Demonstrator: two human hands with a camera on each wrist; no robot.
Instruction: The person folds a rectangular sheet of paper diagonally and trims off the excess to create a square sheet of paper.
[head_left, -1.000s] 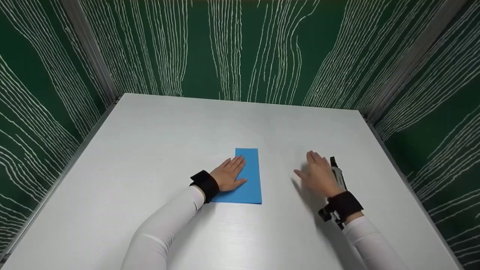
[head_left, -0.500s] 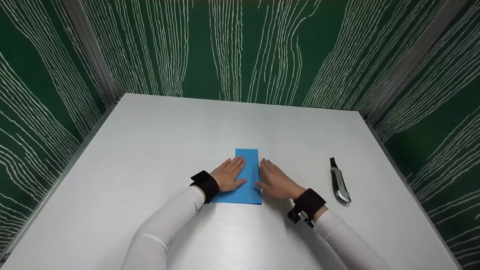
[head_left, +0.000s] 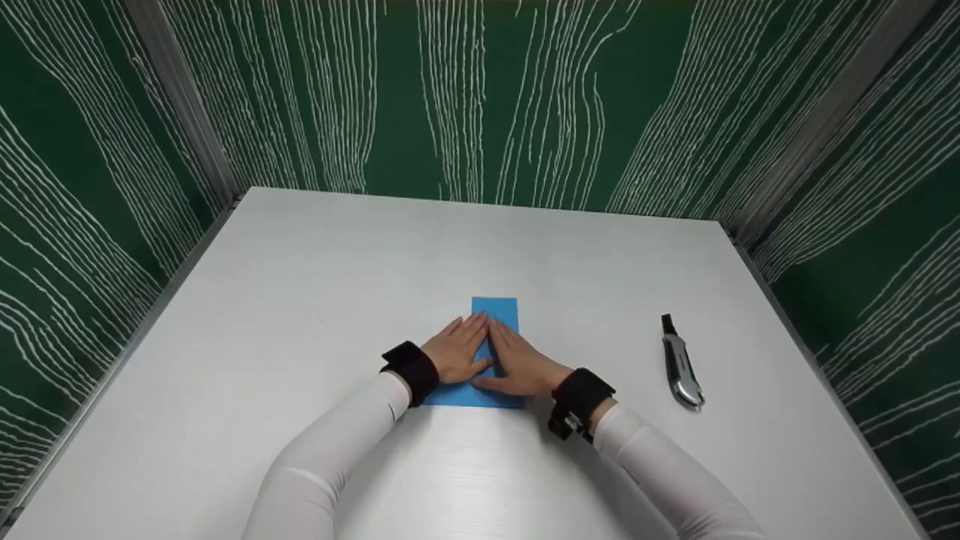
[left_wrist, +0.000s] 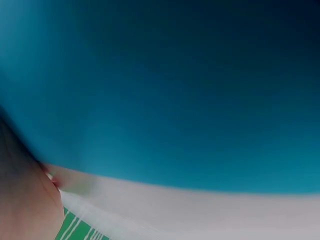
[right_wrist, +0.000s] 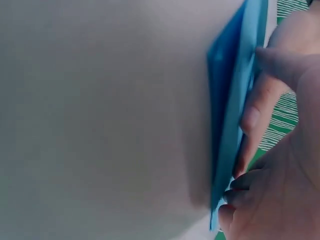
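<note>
A sheet of blue paper (head_left: 496, 306) lies on the table, and its near right edge shows parted layers, like a fold, in the right wrist view (right_wrist: 232, 110). My left hand (head_left: 454, 354) rests on its left part, fingers straight and pointing away from me. Beside it, my right hand (head_left: 523, 367) lies over the paper's right part with straight fingers, its fingertips right by those of the left. Both hands cover much of the sheet's middle. Blue paper (left_wrist: 160, 125) fills most of the left wrist view, very close and blurred.
A grey and black utility knife (head_left: 682, 371) lies on the white table (head_left: 337, 262), to the right of my right hand. Green walls with white wavy lines (head_left: 525, 105) enclose the table at the back and both sides.
My right hand has come left from beside the utility knife, reached the paper's right edge, and now lies over the paper next to the left hand. The left hand has stayed put.
</note>
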